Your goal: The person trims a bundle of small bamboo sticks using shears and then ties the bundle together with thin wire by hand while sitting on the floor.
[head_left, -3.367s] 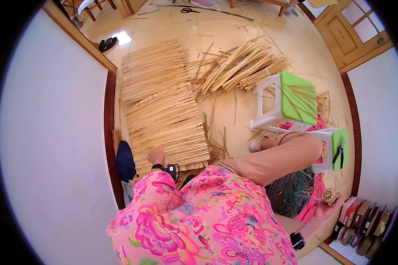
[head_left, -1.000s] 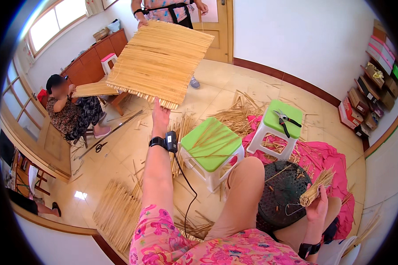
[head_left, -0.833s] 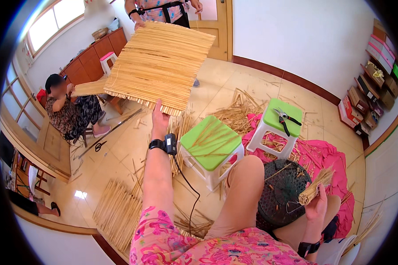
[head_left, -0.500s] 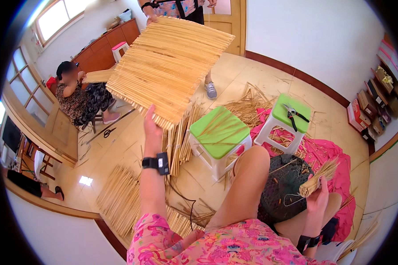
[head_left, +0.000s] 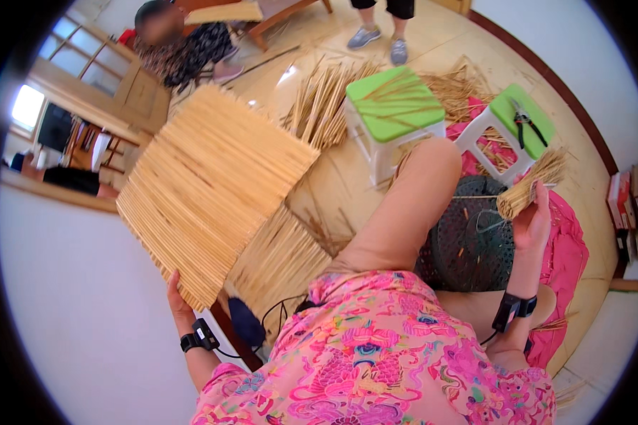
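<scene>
My left hand [head_left: 181, 299] grips the near edge of a large straw mat [head_left: 216, 188], its stalks lined up side by side in a flat panel. The mat is tilted at my left, and its far edge hides part of the floor. My right hand [head_left: 530, 225] is closed round a short, thick bundle of straw stalks [head_left: 521, 197], its cut ends facing left and its frayed ends up to the right. Below the bundle, a thin wire loop [head_left: 490, 221] shows against a dark perforated round basket or seat [head_left: 468, 248] beside my leg.
A second straw mat [head_left: 280, 258] lies on the floor. Ahead stand two green-topped stools, one [head_left: 393, 99] with loose stalks, the other [head_left: 503, 117] carrying pruning shears [head_left: 524, 127]. Pink cloth [head_left: 563, 262] spreads at right. One person [head_left: 184, 49] sits far left; another person's shoes [head_left: 379, 46] show ahead.
The large mat has swung left and down toward me in my left hand. The standing person's hand no longer holds its far edge. My right hand keeps the straw bundle; the view has shifted.
</scene>
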Demonstrator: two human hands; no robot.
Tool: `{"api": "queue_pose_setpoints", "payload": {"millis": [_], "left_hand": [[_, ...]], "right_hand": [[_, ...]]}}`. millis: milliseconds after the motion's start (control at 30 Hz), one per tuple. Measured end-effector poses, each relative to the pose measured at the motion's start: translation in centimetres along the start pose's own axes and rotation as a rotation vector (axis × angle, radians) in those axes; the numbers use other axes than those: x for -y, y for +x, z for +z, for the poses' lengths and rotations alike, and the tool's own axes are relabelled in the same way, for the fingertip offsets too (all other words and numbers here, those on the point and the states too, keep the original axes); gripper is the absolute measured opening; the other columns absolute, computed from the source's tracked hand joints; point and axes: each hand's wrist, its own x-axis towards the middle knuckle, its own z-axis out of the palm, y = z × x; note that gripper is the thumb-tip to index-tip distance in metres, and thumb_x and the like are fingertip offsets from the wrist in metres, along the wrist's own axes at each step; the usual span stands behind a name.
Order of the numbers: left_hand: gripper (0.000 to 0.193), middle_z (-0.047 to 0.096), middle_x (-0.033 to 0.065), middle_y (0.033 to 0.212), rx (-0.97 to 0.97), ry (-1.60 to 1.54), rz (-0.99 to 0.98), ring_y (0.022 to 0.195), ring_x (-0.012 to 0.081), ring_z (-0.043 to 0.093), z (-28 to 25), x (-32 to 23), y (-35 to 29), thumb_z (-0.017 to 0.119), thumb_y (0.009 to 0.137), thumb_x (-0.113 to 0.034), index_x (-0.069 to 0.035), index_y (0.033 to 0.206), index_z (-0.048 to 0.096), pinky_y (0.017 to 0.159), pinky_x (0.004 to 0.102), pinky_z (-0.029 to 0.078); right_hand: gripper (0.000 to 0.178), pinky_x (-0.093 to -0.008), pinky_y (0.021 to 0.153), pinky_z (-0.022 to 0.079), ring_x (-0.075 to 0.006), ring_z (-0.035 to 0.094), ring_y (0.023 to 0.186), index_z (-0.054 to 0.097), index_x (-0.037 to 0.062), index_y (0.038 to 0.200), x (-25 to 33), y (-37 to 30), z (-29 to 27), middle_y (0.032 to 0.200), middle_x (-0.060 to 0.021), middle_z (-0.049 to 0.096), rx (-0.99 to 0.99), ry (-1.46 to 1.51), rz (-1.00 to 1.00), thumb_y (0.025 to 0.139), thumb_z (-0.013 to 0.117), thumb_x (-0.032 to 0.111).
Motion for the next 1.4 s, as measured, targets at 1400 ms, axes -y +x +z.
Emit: {"api": "queue_pose_setpoints", "payload": {"millis": [1400], "left_hand": [[0.041,0.058,0.0196,0.112,-0.082,1.274,0.108,0.100,0.0328,0.056,8.0,23.3,22.0,0.060,0.081,-0.019,0.001,0.116,0.056,0.084,0.0379,0.048]], "right_hand": [[0.048,-0.0392,0.097,0.043,-0.0241,0.049,0.119,0.034,0.0046,0.137,-3.2,0.0,4.5,0.131,-0.0166,0.048,0.064,-0.385,0.096,0.096,0.048,0.026]]}}
